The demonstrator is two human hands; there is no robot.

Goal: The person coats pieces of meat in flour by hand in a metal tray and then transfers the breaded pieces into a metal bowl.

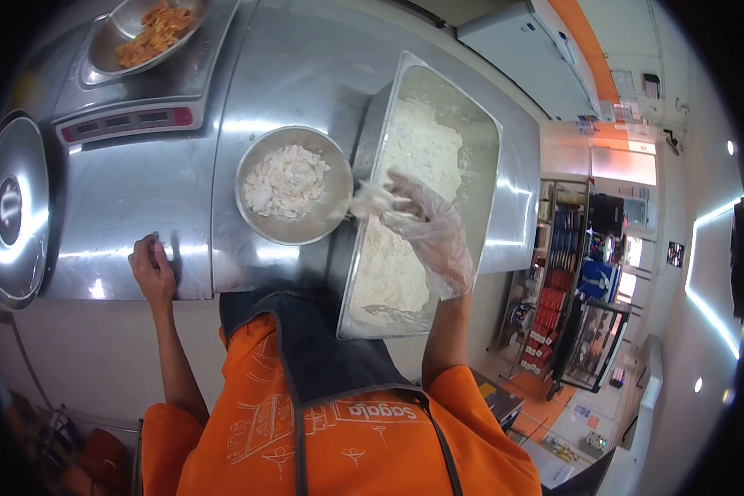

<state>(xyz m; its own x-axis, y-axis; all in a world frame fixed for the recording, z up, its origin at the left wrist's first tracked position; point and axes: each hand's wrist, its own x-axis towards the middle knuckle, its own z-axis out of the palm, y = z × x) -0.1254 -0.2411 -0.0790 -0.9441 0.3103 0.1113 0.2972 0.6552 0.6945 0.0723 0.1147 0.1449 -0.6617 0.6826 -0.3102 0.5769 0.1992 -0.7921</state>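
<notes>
My right hand (pixel 430 227), in a clear plastic glove, is closed around flour-coated pieces (pixel 376 201), probably meat, which are smeared by motion. It hangs over the near-left rim of a deep metal tray (pixel 361 285) of white flour (pixel 393 269). Just left of that tray stands a round steel bowl (pixel 339 169) with more white-coated pieces (pixel 287 180) in it. My bare left hand (pixel 153 266) rests at the front edge of the steel table, its fingers curled in and nothing visible in them.
On the steel table (pixel 132 186), a digital scale (pixel 128 122) at the back left carries a steel bowl (pixel 107 50) of orange-brown pieces (pixel 157 35). A large round metal lid or pan (pixel 33 207) lies far left. Shelves (pixel 546 281) and a glass-sided cart (pixel 591 343) stand off to the right.
</notes>
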